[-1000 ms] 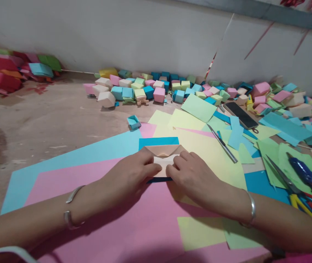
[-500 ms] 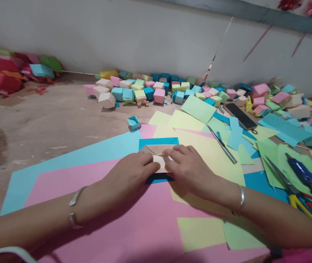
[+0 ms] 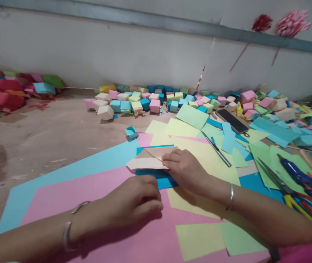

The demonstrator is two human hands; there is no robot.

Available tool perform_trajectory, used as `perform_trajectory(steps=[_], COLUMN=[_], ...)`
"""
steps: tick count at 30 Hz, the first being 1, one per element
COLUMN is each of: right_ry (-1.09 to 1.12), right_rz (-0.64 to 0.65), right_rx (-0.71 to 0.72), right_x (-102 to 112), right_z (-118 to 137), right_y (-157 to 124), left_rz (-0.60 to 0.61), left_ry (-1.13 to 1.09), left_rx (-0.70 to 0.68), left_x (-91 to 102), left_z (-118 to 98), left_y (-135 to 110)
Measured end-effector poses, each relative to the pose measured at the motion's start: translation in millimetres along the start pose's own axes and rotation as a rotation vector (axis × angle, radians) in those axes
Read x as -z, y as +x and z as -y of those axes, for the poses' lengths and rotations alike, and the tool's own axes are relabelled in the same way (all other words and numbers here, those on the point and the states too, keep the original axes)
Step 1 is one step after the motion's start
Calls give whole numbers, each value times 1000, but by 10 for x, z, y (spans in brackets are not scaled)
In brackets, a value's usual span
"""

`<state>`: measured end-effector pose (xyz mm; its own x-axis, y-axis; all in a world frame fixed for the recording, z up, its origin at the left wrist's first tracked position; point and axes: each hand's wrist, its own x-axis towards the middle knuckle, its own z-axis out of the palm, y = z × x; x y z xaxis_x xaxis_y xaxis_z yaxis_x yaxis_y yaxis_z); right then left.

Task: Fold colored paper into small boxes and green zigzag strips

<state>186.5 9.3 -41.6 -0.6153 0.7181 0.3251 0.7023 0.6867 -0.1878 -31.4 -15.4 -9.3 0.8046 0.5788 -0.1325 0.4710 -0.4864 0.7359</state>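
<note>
Across the worktop (image 3: pixel 48 138), bare and brown on the left, lies a spread of coloured paper. Biggest is the pink sheet (image 3: pixel 90 190), lying over a light blue sheet (image 3: pixel 90 160) whose edge shows along its far side. Yellow sheets (image 3: pixel 207 157) overlap to the right. A long row of folded boxes (image 3: pixel 150 102) in pink, blue, cream and green stands against the wall.

Both hands are apart. The left hand (image 3: pixel 134 201) rests on the pink sheet, curled into a loose fist, clear of the folded piece. The right hand (image 3: pixel 184 170) is clamped on the peach paper (image 3: pixel 147 159), fingers laid over its right end and thumb at its near edge.

That peach paper sits at the middle, just beyond the pink sheet's far edge, on a dark blue sheet (image 3: pixel 161 180) that shows above and below it. It is a flat, long piece folded in layers, with a slanted crease running across the top and a paler strip along the near side. Its left end tapers to a blunt point, and I cannot tell whether that end lies flat.

Off to the right lie a blue glue gun (image 3: pixel 298 175), a dark phone (image 3: pixel 232 121) face up with a blank screen, and a slim knife (image 3: pixel 216 148). One small blue box (image 3: pixel 132 132) stands alone just beyond the light blue sheet.
</note>
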Motion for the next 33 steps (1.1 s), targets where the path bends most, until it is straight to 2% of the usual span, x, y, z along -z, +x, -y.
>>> perform_trajectory(steps=[3, 5, 7, 8, 11, 14, 16, 18, 22, 26, 28, 30, 33], right_ry=[157, 249, 301, 309, 272, 218, 200, 187, 149, 128, 160, 224, 377], right_rz=[-221, -359, -435, -452, -467, -458, -464, -474, -413, -291, -269, -316, -479], right_rx=[-10, -9, 20, 43, 113, 144, 159, 165, 58, -161, -177, -144, -90], right_x=[64, 119, 148, 149, 114, 101, 135, 196, 330, 327, 246, 140, 25], right_z=[-9, 13, 56, 82, 159, 223, 250, 257, 198, 126, 125, 147, 186], right_y=[17, 24, 25, 24, 22, 29, 41, 72, 233, 437, 471, 446, 355], left_rz=[-65, -158, -271, -309, -339, -348, -351, -356, -318, -528, -535, -524, -483], left_ry=[-314, -556, -688, -675, -492, -408, -452, -623, -860, -1150, -1205, -1212, -1240], left_rx=[235, 327, 231, 159, 7, -14, 7, 28, -92, -125, -156, -170, -171], left_x=[1, 0, -1, 2, 39, 145, 249, 355, 467, 383, 300, 221, 153], left_z=[60, 114, 161, 177, 187, 109, 11, -90, -137, 57, 157, 221, 267], left_y=[55, 94, 132, 149, 178, 179, 187, 224, 421, 670, 741, 760, 730])
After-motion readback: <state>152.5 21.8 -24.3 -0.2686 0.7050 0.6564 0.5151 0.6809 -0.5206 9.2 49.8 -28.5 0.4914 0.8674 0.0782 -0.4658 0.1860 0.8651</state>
